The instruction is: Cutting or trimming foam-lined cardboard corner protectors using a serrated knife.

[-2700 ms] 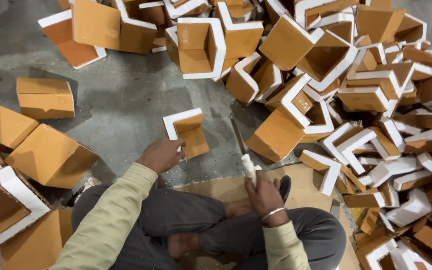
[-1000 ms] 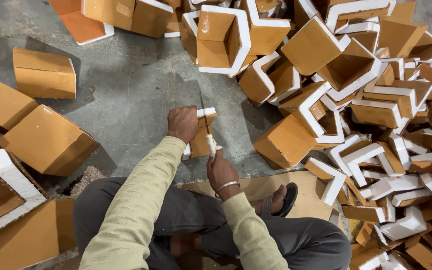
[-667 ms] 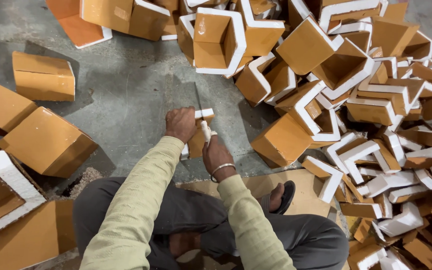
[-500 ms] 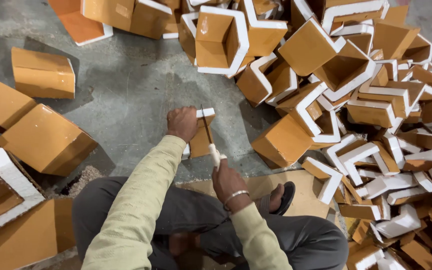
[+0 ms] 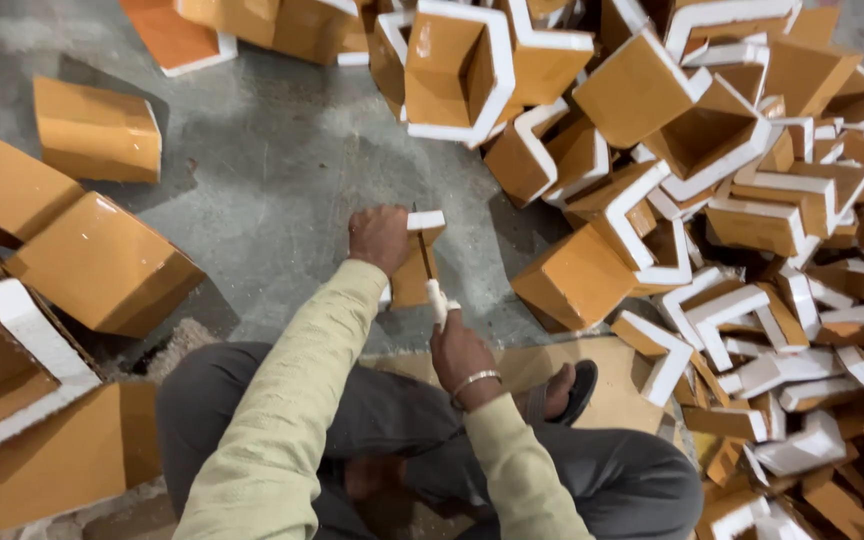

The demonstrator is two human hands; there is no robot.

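Note:
My left hand (image 5: 377, 238) grips an orange corner-shaped foam piece (image 5: 414, 275) with white edges, held upright on the grey floor in front of me. My right hand (image 5: 460, 352) holds a knife with a white handle (image 5: 437, 298); its thin blade runs up along the piece's right face. I sit cross-legged, with grey trousers and pale yellow-green sleeves showing.
A large heap of orange and white corner pieces (image 5: 712, 190) fills the right and top. Closed orange blocks (image 5: 97, 255) lie at the left. A cardboard sheet (image 5: 602, 385) lies under my legs, with a sandalled foot (image 5: 562, 390) on it.
My left hand lifted the piece off the floor and stood it upright nearer me. My right hand brought the knife against it, then drew back down toward me.

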